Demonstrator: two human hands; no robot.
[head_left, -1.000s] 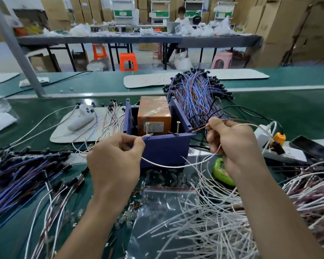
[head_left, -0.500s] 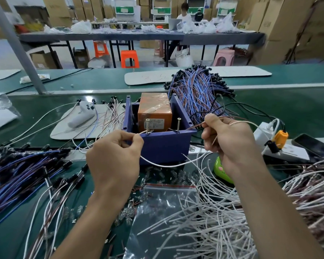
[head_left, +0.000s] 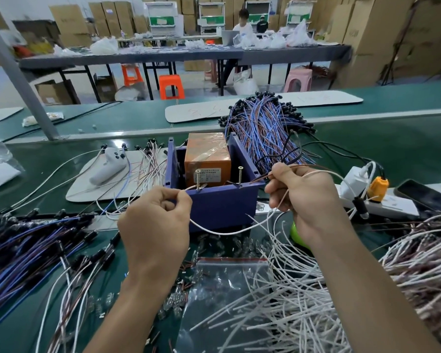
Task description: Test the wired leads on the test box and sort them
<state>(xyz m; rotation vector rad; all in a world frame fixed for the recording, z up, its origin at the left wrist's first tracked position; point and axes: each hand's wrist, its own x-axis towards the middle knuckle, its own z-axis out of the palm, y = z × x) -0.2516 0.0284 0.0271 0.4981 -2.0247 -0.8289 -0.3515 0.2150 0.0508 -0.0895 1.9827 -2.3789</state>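
Mid-test on one lead, not sorting yet.

Left hand (head_left: 155, 225), centre of frame: my thumb and forefinger are pinched on the white wire (head_left: 227, 231). Its tip is at the base of the left screw (head_left: 197, 178) on the front rim of the purple test box (head_left: 222, 205). It looks like contact, but I can't confirm it.

Right hand (head_left: 303, 200), right of centre: my fingers are curled round the other end of the lead. The brown tip (head_left: 260, 178) sticks out toward the right screw (head_left: 240, 175). It is just beside the screw and seems short of touching. The white wire sags in a loop between my hands, across the front of the box.

The box sits mid-frame on the green belt, with an orange block (head_left: 208, 154) inside it. I can't see any indicator from here.

Next move, as I read it: ease the brown tip left onto the right screw, keep the left contact steady, and look for a response. The tips are thin and the screws small, so slipping off is the risk.

After that it needs sorting. The candidates are the white board (head_left: 87, 192) at left centre, which already holds a few leads, and the blue-brown bundle (head_left: 262, 128) behind the box. I can't tell which is pass or fail. The untested pile (head_left: 290, 301) is lower right.
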